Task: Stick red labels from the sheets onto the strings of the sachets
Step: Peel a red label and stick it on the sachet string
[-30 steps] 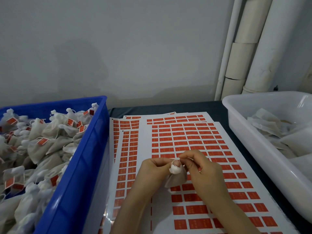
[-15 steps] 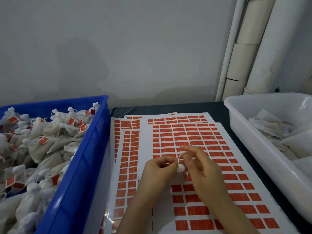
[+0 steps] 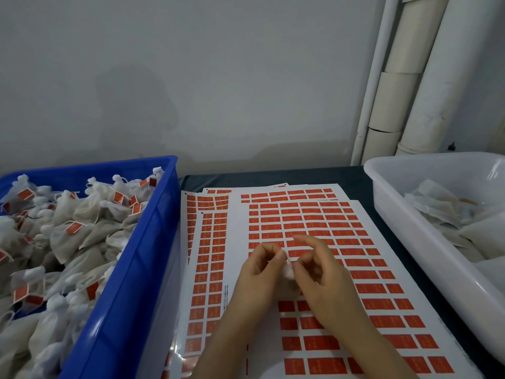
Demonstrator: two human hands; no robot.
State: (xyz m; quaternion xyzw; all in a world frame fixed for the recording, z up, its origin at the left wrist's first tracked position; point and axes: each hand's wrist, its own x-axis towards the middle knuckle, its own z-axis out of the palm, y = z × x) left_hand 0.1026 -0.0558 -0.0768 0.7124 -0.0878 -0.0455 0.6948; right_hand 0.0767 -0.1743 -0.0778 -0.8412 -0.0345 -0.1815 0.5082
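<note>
Both my hands meet over the middle of the label sheets (image 3: 314, 214), white sheets printed with rows of red labels. A small white sachet (image 3: 289, 270) shows between them, mostly hidden by my fingers. My left hand (image 3: 259, 272) pinches its gathered top and thin string with thumb and forefinger. My right hand (image 3: 319, 274) pinches the sachet from the right with thumb and forefinger, the other fingers lifted and spread. I see no red label on this sachet's string.
A blue crate (image 3: 142, 255) at the left is full of white sachets with red labels on their strings. A white tub (image 3: 410, 228) at the right holds unlabelled sachets. Pale pipes (image 3: 404, 77) run down the wall behind.
The sachet, hanging visibly below my fingers a second ago, is now mostly hidden between them. My right hand's outer fingers have lifted and spread.
</note>
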